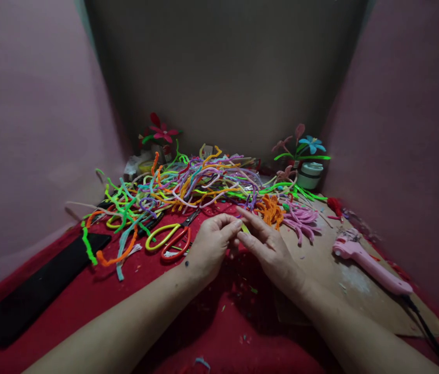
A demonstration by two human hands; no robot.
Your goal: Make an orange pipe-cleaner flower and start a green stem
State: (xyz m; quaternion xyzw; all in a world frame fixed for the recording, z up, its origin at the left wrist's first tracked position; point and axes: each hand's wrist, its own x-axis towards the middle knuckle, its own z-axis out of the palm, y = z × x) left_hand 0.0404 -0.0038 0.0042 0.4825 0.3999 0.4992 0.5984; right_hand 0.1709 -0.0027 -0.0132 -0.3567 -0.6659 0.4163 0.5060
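My left hand point(212, 243) and my right hand point(268, 248) meet in front of me, over the red cloth. Between their fingertips shows a short yellow-green pipe cleaner piece point(245, 228), mostly covered by the fingers. The left thumb and index finger pinch at its near end. My right thumb and index finger close around it from the other side. Just left of my left hand lie scissors point(186, 224) with one yellow and one red handle loop. Beyond my right hand rests a bundle of orange pipe cleaners point(271, 212), beside pink ones point(302, 220).
A large tangle of coloured pipe cleaners point(204, 179) spreads across the back. A pink glue gun point(371, 262) with a cord lies on a brown board point(320, 280) at right. A black flat object point(40, 285) is at left. Pipe cleaner flowers point(163, 132) stand behind.
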